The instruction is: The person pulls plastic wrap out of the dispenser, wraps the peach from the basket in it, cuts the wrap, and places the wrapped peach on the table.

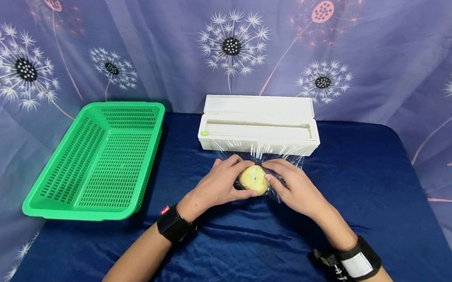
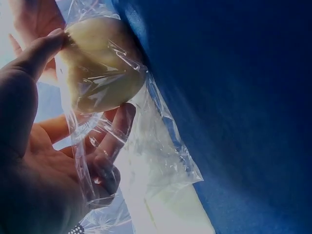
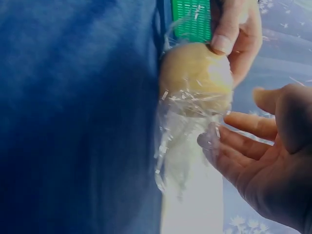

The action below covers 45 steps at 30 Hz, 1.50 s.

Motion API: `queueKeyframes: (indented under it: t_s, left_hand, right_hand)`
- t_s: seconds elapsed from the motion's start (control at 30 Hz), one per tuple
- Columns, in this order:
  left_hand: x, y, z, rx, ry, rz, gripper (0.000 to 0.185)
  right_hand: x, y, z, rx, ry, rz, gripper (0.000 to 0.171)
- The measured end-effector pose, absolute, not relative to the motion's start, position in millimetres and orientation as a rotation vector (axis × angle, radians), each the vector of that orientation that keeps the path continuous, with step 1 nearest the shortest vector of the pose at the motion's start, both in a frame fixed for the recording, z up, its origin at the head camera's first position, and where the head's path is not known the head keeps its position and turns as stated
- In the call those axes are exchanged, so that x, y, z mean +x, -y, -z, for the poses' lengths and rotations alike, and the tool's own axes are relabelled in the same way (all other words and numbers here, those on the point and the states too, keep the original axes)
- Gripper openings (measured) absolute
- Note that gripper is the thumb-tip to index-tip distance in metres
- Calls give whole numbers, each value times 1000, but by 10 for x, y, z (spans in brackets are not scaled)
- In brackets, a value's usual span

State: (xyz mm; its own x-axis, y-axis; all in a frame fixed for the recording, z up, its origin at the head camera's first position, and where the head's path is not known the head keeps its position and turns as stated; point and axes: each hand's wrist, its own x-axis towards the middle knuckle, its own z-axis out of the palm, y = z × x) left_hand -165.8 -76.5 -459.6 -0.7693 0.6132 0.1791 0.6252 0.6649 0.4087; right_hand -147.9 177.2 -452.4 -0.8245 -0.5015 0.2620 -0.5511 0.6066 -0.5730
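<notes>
Yellow fruit (image 1: 253, 179) cupped between both hands
Left hand (image 1: 217, 184) grips it through clear wrap (image 1: 259, 153); right hand (image 1: 295, 188) presses the wrap with nearly straight fingers, just before the white dispenser (image 1: 257, 124).

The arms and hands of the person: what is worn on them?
No sleeves: both forearms are bare, and no gloves. The left wrist carries a black band with a small red tag. The right wrist carries a black band with a white patch and a small black fitting.
</notes>
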Motion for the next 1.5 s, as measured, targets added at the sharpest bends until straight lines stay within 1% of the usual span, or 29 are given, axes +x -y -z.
queueKeyframes:
  t_s: [0.1,0.27,0.37,0.63,0.8,1.03,1.17,1.33,1.5]
  left_hand:
    - [-1682,763,4572,-1060,2862,704,75]
    - [-1712,771,4552,-1051,2898,681,75]
    - [-1731,774,4557,-1048,2924,667,75]
    - [-1791,759,4573,-1069,2953,700,74]
    - [-1811,776,4580,-1090,2908,745,71]
    - [-1843,807,4606,-1087,2881,716,69]
    - [-1857,823,4611,-1084,2886,678,69]
    - [-1864,823,4605,-1072,2888,590,76]
    - [-1836,805,4601,-1023,2860,480,86]
  right_hand:
    - [-1498,-1779,4457,941,2729,-994,40]
    - [-1567,-1720,4314,1033,2749,-911,54]
    - [-1599,-1678,4257,1076,2775,-863,59]
    - [-1609,-1622,4289,1120,2786,-808,68]
    - [-1615,-1628,4344,1129,2786,-754,69]
    - [-1652,-1620,4418,1190,2713,-720,63]
    - [-1668,-1620,4432,1192,2707,-741,62]
    - [-1681,-1633,4437,1184,2716,-769,62]
    - [-1692,-1660,4449,1158,2737,-816,66]
